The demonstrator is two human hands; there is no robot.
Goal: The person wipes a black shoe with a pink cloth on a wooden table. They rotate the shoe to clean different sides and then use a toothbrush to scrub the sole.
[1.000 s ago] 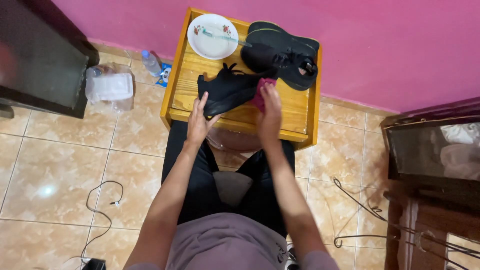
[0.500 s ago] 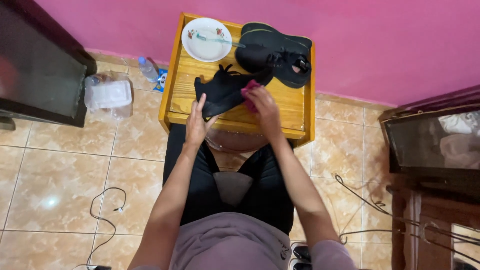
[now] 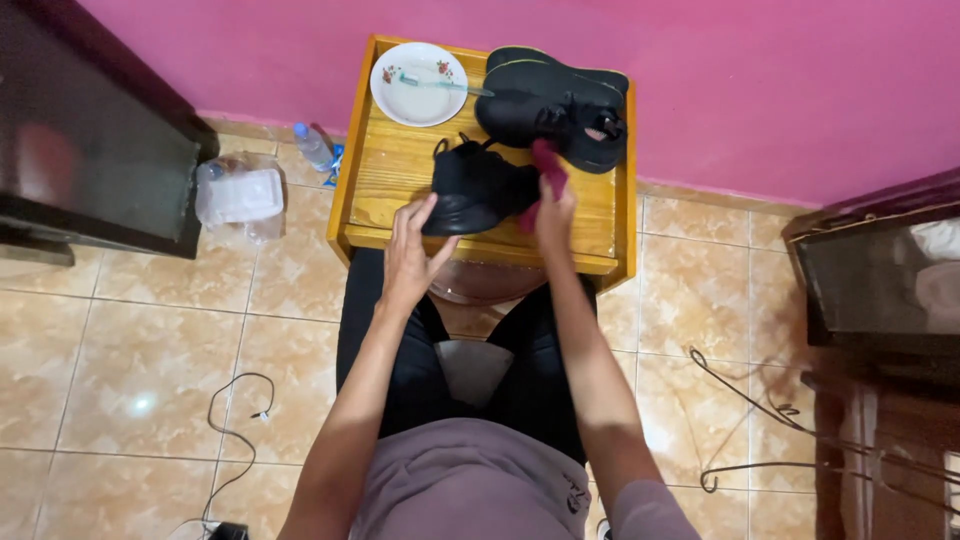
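A black shoe (image 3: 478, 186) lies on a small yellow wooden table (image 3: 390, 170) in front of me. My left hand (image 3: 412, 255) has spread fingers, its fingertips touching the shoe's near end. My right hand (image 3: 553, 212) grips a pink cloth (image 3: 546, 168) pressed against the shoe's right side. A second black shoe (image 3: 555, 105) lies on its side at the table's far right. A white floral plate (image 3: 418, 85) with a toothbrush (image 3: 440, 83) across it sits at the far left.
A pink wall runs behind the table. Dark cabinets stand at left (image 3: 90, 150) and right (image 3: 880, 270). A plastic bottle (image 3: 312, 147) and a clear container (image 3: 238, 196) lie on the tiled floor. Cables (image 3: 235, 420) and bent wire (image 3: 745, 395) trail across the tiles.
The pink cloth in my right hand has moved up along the shoe's right side. My left hand has slipped back to the shoe's near end, fingers spread.
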